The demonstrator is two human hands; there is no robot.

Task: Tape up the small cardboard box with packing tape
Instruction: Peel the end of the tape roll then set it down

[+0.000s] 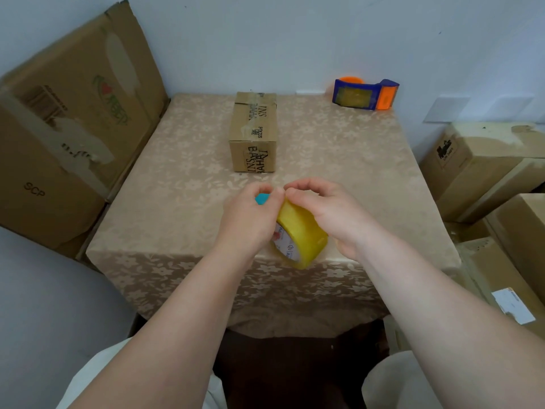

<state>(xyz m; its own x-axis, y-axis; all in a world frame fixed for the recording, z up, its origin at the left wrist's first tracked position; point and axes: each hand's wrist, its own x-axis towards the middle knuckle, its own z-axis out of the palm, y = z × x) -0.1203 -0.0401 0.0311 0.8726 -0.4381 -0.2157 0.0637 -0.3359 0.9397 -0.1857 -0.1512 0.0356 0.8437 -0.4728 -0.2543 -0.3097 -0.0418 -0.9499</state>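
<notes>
Table point(177, 202) draped in beige floral cloth

Two things are borne directly on it — a small cardboard box point(253, 132) mid-table and, at the far right corner, a blue-and-orange tape dispenser point(365, 94).

The small cardboard box point(253, 132) sits on the table point(177, 208) toward its far edge. A tape dispenser point(365, 94) lies at the far right corner. Nearer, both hands hold the tape roll point(300, 234) above the near edge. Large cartons point(73, 119) stand left of the table, more boxes point(486, 172) to its right.
</notes>
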